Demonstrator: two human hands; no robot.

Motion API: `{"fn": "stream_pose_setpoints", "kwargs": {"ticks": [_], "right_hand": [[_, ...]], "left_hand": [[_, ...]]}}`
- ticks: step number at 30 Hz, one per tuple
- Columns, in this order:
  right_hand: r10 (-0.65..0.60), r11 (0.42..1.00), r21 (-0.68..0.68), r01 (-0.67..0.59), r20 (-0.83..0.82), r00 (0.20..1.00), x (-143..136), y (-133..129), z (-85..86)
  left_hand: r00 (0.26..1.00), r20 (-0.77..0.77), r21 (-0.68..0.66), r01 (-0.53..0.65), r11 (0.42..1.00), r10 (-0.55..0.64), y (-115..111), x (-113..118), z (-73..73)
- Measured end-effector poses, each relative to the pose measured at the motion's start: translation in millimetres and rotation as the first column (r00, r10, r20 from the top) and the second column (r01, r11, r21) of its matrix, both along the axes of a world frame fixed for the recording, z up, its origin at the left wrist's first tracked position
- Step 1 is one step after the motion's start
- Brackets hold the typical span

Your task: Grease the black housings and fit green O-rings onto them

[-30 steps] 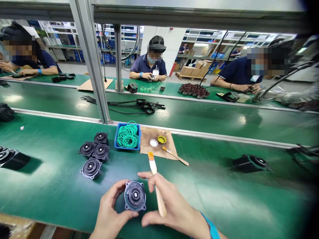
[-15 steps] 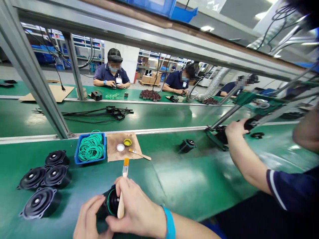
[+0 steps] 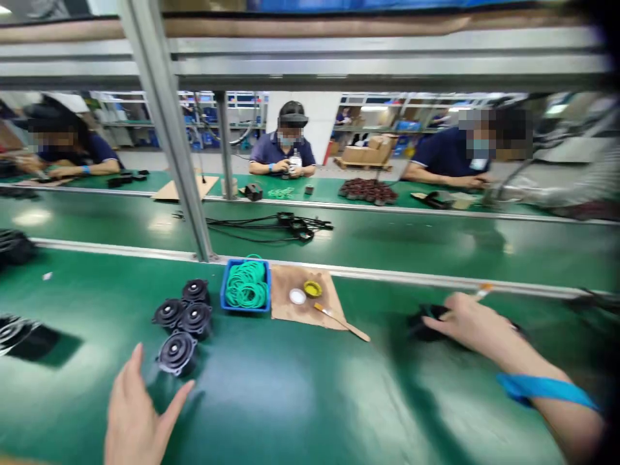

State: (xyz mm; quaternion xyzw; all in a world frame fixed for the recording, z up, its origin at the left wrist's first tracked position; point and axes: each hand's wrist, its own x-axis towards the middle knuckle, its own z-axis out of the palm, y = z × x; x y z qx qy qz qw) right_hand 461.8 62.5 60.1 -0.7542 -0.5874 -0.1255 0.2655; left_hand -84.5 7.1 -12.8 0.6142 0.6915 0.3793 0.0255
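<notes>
My left hand is held over the bench at the lower left, open with thumb and fingers spread and nothing in it. Just beyond it stands a cluster of several black round parts with ringed tops. My right hand reaches far to the right, blurred. A paintbrush sticks out of it, orange bristles upward. Its fingers are at a dark part on the bench; whether they still grip it I cannot tell. Another dark piece shows partly behind the hand.
A blue tray holds green rubber rings. Beside it, stained cardboard carries a yellow-filled dish, a white disc and a second brush. A metal post rises behind. Co-workers sit across the bench.
My right hand has carried the brush and the black part with the green ring off to the right. My left hand has let go of that part and opened. The view has turned.
</notes>
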Motion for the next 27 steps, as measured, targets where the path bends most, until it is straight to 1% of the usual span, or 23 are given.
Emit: {"fn": "stream_pose_setpoints", "kwargs": {"ticks": [2,3,4,5,7,9,10,11,13,15,16,18,21,24,25,26,27], "right_hand": [[0.036,0.999,0.023,-0.036,0.006,0.999,1.7,4.7,1.6],[0.078,0.996,0.033,-0.078,0.008,0.997,-4.9,8.1,2.9],[0.128,0.991,0.044,-0.128,0.008,0.992,-17.3,12.1,4.2],[0.217,0.975,0.054,-0.217,-0.002,0.976,-35.5,16.8,5.1],[0.395,0.918,0.058,-0.393,-0.035,0.918,-86.6,28.1,4.9],[0.550,0.835,0.030,-0.549,-0.064,0.833,-148.1,42.0,2.4],[0.654,0.756,0.010,-0.655,-0.080,0.753,-178.7,49.6,0.8],[0.706,0.706,-0.006,-0.708,-0.067,0.705,-207.3,57.3,-1.1],[0.762,0.644,-0.039,-0.764,-0.049,0.645,-254.8,72.2,-5.6],[0.789,0.611,-0.066,-0.789,-0.035,0.614,-286.4,85.1,-11.3],[0.796,0.601,-0.074,-0.796,-0.033,0.604,-296.4,90.6,-14.2],[0.804,0.590,-0.078,-0.804,-0.037,0.594,-306.6,98.6,-18.5],[0.802,0.591,-0.048,-0.805,-0.074,0.593,-304.4,98.9,-16.1],[0.785,0.610,0.011,-0.792,-0.141,0.603,-290.8,79.8,-2.1],[0.784,0.605,0.034,-0.796,-0.198,0.588,-285.5,69.4,3.6],[0.784,0.589,0.049,-0.807,-0.278,0.555,-280.5,57.9,8.9],[0.777,0.558,0.052,-0.828,-0.384,0.499,-276.1,45.8,13.3]], "left_hand": [[0.999,0.037,-0.110,-0.016,0.994,0.020,2.5,4.0,4.2],[0.997,0.070,-0.133,-0.026,0.991,0.035,3.1,7.9,5.0],[0.994,0.090,-0.138,-0.043,0.989,0.056,3.1,12.4,5.0],[0.992,0.098,-0.128,-0.061,0.990,0.074,2.5,17.3,4.2],[0.994,0.093,-0.097,-0.055,0.994,0.064,-0.2,27.4,1.0],[0.997,0.081,-0.074,0.016,0.997,-0.010,-3.8,37.6,-3.0],[0.994,0.080,-0.065,0.073,0.995,-0.067,-5.5,42.7,-4.6],[0.988,0.081,-0.062,0.139,0.988,-0.134,-6.9,47.6,-5.7],[0.960,0.091,-0.077,0.272,0.959,-0.265,-8.2,56.5,-5.8],[0.929,0.111,-0.097,0.363,0.927,-0.352,-7.9,63.5,-3.8],[0.918,0.130,-0.102,0.388,0.916,-0.375,-7.4,66.2,-2.6],[0.901,0.183,-0.100,0.414,0.905,-0.393,-6.3,70.1,-1.0],[0.882,0.267,-0.088,0.424,0.901,-0.389,-6.0,73.5,-1.9],[0.865,0.347,-0.109,0.422,0.900,-0.363,-7.5,74.6,-2.2],[0.851,0.376,-0.121,0.437,0.891,-0.366,-8.2,74.4,-1.2],[0.834,0.405,-0.134,0.459,0.878,-0.374,-8.7,74.0,0.2],[0.815,0.432,-0.147,0.487,0.861,-0.387,-9.2,73.4,1.8]]}}
